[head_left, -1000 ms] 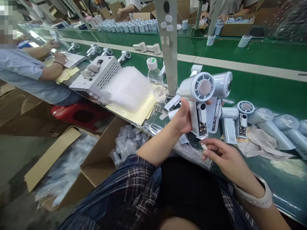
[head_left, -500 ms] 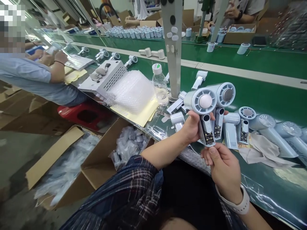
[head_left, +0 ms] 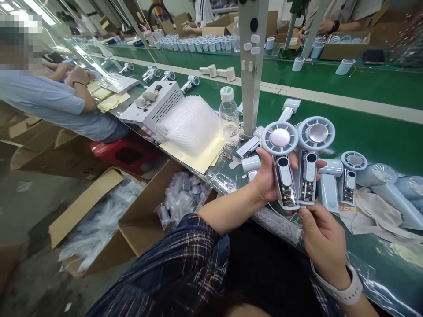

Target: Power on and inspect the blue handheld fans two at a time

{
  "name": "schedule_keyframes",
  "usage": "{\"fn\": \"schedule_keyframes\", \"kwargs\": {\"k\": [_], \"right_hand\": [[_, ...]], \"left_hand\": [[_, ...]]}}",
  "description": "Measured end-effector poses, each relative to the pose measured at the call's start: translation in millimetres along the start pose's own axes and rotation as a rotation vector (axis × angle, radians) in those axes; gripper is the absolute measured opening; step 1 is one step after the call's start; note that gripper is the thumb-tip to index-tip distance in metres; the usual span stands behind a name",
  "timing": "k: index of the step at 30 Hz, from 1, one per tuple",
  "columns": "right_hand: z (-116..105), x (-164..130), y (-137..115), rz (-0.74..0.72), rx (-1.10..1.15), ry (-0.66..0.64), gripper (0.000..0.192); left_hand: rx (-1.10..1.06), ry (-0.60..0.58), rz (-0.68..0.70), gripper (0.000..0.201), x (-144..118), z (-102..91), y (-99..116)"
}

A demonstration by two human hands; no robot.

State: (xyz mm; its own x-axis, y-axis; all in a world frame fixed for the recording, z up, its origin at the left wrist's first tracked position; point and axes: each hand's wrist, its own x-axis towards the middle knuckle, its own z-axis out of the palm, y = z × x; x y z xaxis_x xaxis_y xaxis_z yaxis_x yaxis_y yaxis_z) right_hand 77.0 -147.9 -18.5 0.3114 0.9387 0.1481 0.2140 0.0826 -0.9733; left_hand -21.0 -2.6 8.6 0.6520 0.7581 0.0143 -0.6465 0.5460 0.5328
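Observation:
Two light-blue handheld fans, a left one [head_left: 286, 180] and a right one [head_left: 308, 176], stand side by side with round grilles up and circuit boards showing in their handles. My left hand [head_left: 266, 176] is closed around both handles from behind, its fingertips showing between and beside them. My right hand [head_left: 325, 240], with a white watch on the wrist, has thumb and fingers pinched at the lower ends of the handles. Whatever is in that pinch is too small to make out. Another open-handled fan [head_left: 349, 185] and a fan lying face down [head_left: 328, 185] are just to the right.
A water bottle [head_left: 228, 116] stands by a metal post [head_left: 251, 70]. Bubble wrap [head_left: 193, 123] lies on yellow paper, beside a vented metal box [head_left: 155, 103]. A grey cloth [head_left: 370, 215] lies at right. Cardboard boxes [head_left: 142, 224] with bagged parts are below left. A co-worker [head_left: 49, 92] sits at left.
The two fans have turned to face me more squarely, with the right one lower and nearer. My right hand's pinch has shifted right, to between the two handle ends. The whole view has shifted slightly.

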Motion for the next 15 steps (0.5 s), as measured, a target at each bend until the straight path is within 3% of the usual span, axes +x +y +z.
{"fn": "schedule_keyframes", "kwargs": {"k": [7, 15], "right_hand": [[17, -5, -2, 0.125, 0.37, 0.068, 0.036], [22, -9, -6, 0.124, 0.427, 0.106, 0.038]], "left_hand": [[0.242, -0.053, 0.032, 0.103, 0, -5.5, -7], [0.22, -0.102, 0.053, 0.101, -1, -2.6, -14]]}}
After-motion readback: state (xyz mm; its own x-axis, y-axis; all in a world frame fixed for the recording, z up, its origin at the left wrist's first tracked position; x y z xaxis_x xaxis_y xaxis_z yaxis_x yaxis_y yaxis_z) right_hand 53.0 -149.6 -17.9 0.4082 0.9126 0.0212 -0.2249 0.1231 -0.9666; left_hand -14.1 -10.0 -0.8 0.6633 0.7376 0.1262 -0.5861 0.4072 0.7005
